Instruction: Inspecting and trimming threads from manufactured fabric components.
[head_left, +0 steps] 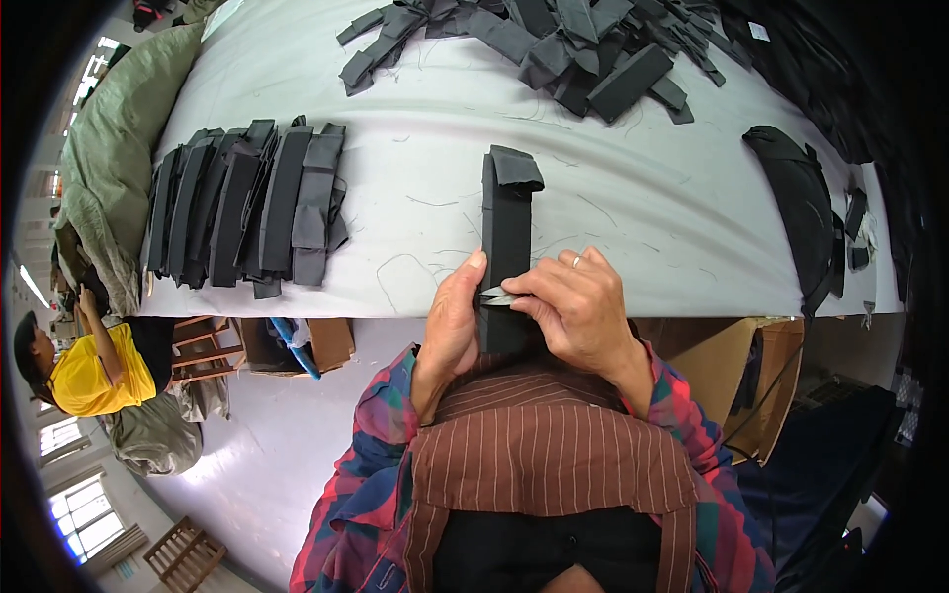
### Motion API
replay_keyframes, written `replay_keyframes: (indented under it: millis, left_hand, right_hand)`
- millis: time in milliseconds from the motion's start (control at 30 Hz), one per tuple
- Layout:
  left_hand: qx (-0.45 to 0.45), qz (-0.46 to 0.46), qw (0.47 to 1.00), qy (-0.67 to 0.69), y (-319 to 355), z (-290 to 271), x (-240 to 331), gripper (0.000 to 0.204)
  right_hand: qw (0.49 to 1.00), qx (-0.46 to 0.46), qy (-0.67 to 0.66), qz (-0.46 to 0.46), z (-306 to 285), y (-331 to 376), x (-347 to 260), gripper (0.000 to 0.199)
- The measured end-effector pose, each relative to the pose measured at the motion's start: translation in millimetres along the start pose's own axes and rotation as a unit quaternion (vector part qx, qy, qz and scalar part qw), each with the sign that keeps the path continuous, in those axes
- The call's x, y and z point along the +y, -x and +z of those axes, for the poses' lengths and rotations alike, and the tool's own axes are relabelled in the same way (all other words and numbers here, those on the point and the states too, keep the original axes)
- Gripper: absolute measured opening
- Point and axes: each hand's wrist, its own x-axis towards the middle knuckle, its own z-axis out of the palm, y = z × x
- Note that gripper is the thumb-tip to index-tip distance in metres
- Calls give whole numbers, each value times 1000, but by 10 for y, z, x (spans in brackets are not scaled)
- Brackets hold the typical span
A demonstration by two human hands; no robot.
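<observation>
A long strip of dark grey fabric (509, 227), folded over at its far end, lies lengthwise before me, its near end hanging past the table edge. My left hand (451, 318) grips its left side, thumb up along the edge. Between the thumb and fingers of my right hand (578, 304) are small metal thread snips (495, 296), their blades across the strip close to my left thumb. The handle part is hidden inside the right hand. Loose dark threads lie on the cloth around the strip.
Stacked dark strips (237, 212) stand in a row at the left of the white-covered table (415, 143). A heap of similar strips (583, 49) lies at the far side. Dark fabric (796, 198) is at the right, a cardboard box (766, 381) below. A person in yellow (104, 371) works at far left.
</observation>
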Motion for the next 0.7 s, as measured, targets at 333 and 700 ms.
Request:
replay_keyframes:
  millis: [333, 700]
  left_hand:
    - [8, -8, 1000, -4, 11, 15, 18, 39]
    - [25, 14, 999, -17, 23, -32, 124, 41]
  right_hand:
    - [998, 10, 56, -25, 9, 11, -5, 14]
    - [995, 20, -45, 87, -209, 58, 30, 18]
